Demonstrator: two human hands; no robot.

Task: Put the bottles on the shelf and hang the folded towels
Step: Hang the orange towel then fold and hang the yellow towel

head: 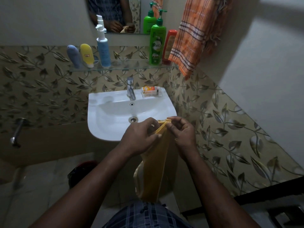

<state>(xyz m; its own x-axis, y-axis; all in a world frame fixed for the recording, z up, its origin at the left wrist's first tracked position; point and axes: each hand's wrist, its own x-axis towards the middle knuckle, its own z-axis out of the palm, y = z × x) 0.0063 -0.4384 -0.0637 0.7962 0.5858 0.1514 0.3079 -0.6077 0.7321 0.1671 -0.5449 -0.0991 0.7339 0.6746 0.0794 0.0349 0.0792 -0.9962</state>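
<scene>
Fingers pinching yellow towel, white sink

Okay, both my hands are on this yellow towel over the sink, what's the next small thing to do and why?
Probably lift the yellow towel up and to the right, next to the orange checked towel already hanging there. The left hand and right hand pinch its folded top edge and it hangs in a narrow strip, and five bottles already stand on the glass shelf.
</scene>
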